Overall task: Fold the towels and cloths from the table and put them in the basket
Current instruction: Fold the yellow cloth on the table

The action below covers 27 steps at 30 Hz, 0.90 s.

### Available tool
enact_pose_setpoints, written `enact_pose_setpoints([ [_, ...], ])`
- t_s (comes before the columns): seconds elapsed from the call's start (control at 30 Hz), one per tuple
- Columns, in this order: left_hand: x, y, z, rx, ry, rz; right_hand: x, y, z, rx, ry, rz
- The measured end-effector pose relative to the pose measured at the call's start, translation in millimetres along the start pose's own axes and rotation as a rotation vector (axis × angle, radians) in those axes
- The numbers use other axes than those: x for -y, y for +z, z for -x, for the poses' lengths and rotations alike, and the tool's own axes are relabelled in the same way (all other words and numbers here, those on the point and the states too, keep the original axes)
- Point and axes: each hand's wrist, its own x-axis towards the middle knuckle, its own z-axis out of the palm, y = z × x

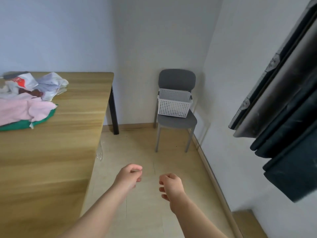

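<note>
Left hand (129, 176): hanging over the floor, fingers curling loosely inward, holding nothing.
Right hand (170, 185): hanging just beside the left one, fingers half curling, gripping nothing.
Floor (142, 152): pale tiles, lying under both hands.
Table (56, 143): wooden top running along the left of the left hand, black leg showing at its far corner.
Cloth pile (25, 100): sitting on the table's far left part, well apart from both hands, unfolded.
Pink towel (25, 109): lying crumpled on top of the green cloth (34, 123).
White cloths (49, 83): bunching behind the pink one.
Red-and-white piece (21, 81): showing red print, too blurry for reading.
Basket (174, 105): white perforated plastic, sitting on the chair seat, far ahead of the right hand; nothing showing inside it from this angle.
Chair (176, 121): grey, standing in the corner against the wall.
Dark curtain (283, 109): hanging at right, above and beyond the right hand.
</note>
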Motion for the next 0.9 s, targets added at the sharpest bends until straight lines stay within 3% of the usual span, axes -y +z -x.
enact_pose_setpoints([
  [0.27, 64.2, -44.8, 76.4, -0.034, -0.03, -0.006, -62.8, 35.4, 81.6, 0.022, 0.03, 0.001],
  [0.53, 84.2, -123.4, 60.3, -0.066, 0.03, 0.03, -60.2, 113.9, 85.0, 0.01, -0.015, 0.016],
  [0.9, 110.2, -353.1, -92.3, -0.048, 0.075, -0.256, -2.6, 369.8, 6.2, -0.047, 0.045, 0.118],
])
